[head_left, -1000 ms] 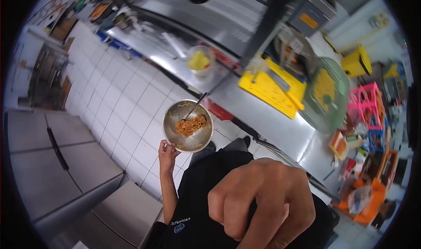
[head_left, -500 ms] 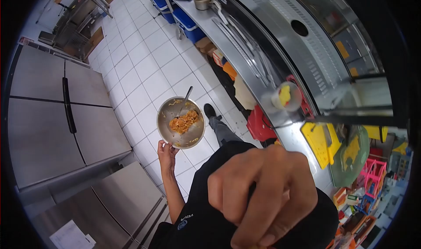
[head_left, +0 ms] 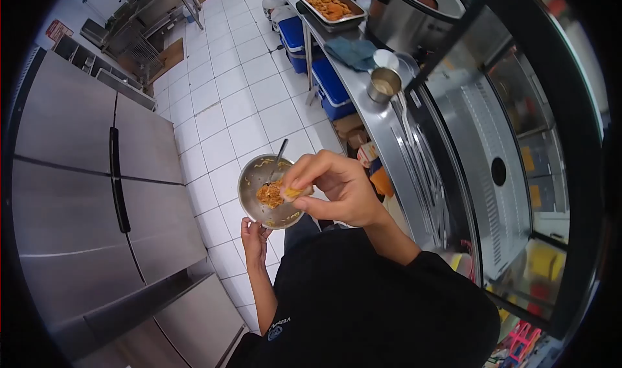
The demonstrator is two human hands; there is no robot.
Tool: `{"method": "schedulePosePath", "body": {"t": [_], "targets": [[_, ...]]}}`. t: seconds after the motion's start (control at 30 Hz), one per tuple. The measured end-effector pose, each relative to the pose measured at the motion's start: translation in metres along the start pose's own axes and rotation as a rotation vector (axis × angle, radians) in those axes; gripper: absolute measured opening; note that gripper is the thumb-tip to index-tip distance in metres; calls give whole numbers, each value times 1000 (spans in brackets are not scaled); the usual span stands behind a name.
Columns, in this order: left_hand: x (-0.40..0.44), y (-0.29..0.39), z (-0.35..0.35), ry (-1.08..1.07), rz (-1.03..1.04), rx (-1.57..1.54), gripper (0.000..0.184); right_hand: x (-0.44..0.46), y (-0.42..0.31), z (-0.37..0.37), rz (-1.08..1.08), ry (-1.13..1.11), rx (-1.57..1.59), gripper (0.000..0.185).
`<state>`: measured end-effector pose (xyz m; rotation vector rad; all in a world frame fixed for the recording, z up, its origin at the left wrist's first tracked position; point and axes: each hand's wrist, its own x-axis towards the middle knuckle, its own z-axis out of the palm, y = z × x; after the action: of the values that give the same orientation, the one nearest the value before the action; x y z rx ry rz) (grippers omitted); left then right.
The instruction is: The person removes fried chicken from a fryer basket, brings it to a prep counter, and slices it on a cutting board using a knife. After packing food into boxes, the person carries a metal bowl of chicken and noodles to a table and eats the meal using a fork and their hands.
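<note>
My left hand (head_left: pixel 255 234) grips the near rim of a round metal bowl (head_left: pixel 250 206), holding it out above the tiled floor. Inside lies a mound of orange-brown shredded food (head_left: pixel 268 194), with pale strands stuck to the walls. A metal utensil (head_left: pixel 282 151) leans against the far rim, its lower end in the food. My right hand (head_left: pixel 343 188) is closed in a pinch over the bowl's right side, much nearer the camera. Between its fingertips shows a small pale-yellow piece of food (head_left: pixel 295 192); I cannot tell its exact kind.
On the right runs a metal counter (head_left: pixel 382 131) with tongs (head_left: pixel 421 173), a small pot (head_left: pixel 383 85), a cloth (head_left: pixel 351 52) and a tray of orange food (head_left: pixel 329 6). A glass display case (head_left: pixel 499 109) stands there too. Steel refrigerators (head_left: pixel 65 135) line the left; blue coolers (head_left: pixel 332 86) sit below the counter.
My right hand has moved from close under the camera to over the bowl, and the pinched piece now shows. The view has shifted along the counter. My left hand still holds the bowl.
</note>
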<state>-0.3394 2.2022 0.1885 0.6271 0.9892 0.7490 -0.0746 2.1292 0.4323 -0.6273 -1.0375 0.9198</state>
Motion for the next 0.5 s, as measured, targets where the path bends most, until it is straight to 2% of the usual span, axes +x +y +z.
{"method": "schedulePosePath", "body": {"t": [0.2, 0.27, 0.3, 0.4, 0.5], "targets": [[142, 52, 28, 32, 11, -13, 15, 121, 86, -78, 186, 48, -79, 19], [195, 77, 39, 16, 1, 27, 15, 165, 113, -107, 275, 154, -19, 19], [226, 94, 51, -16, 25, 68, 15, 186, 118, -119, 389, 230, 10, 20], [310, 144, 83, -43, -15, 173, 16, 249, 141, -158, 306, 246, 154, 19], [383, 199, 131, -115, 8, 216, 16, 311, 150, -185, 258, 374, 192, 23]]}}
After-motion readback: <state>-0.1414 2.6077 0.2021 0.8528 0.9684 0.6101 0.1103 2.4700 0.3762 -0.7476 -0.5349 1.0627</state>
